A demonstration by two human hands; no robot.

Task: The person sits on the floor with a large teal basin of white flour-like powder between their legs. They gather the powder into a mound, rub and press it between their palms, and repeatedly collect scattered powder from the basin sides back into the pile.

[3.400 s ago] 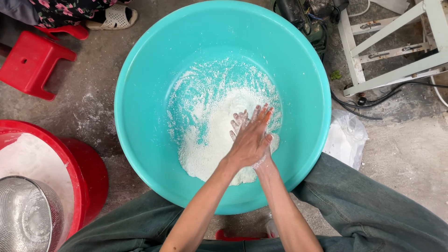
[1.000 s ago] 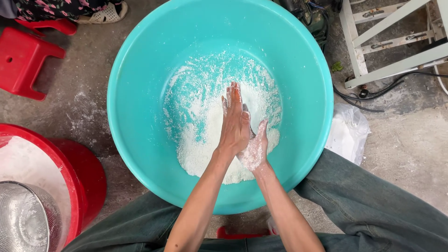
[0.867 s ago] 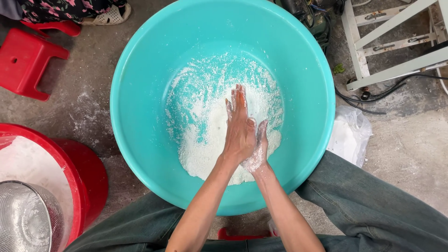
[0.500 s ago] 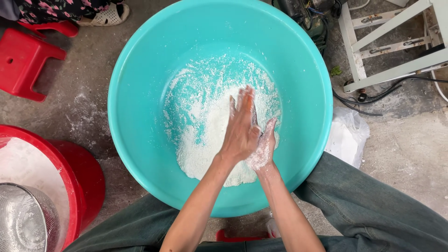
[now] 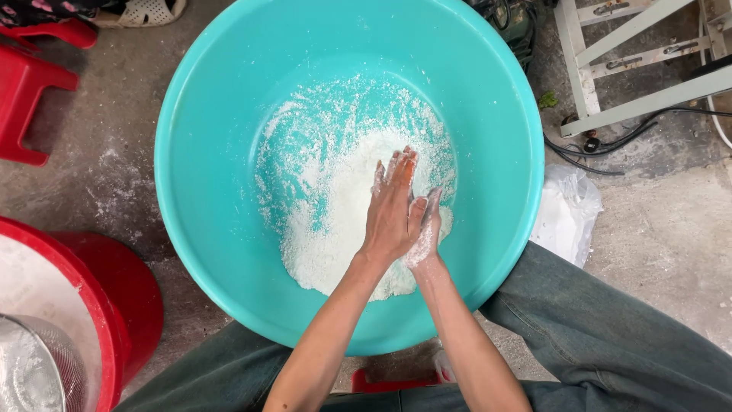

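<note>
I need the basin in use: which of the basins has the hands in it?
The teal basin, holding white flour; both hands press together over it. The red basin at lower left holds a sieve, no hands.

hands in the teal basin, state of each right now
left hand: open, flat over the right, holding nothing
right hand: floury, mostly hidden under the left; grip cannot be told

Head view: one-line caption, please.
Both hands pressed together over white flour in a turquoise basin.

The big round turquoise plastic basin [image 5: 229,114] looks smooth and glossy. The white flour heap [image 5: 343,221] inside is matt and powdery. The grey concrete floor [image 5: 663,221] is rough.
</note>
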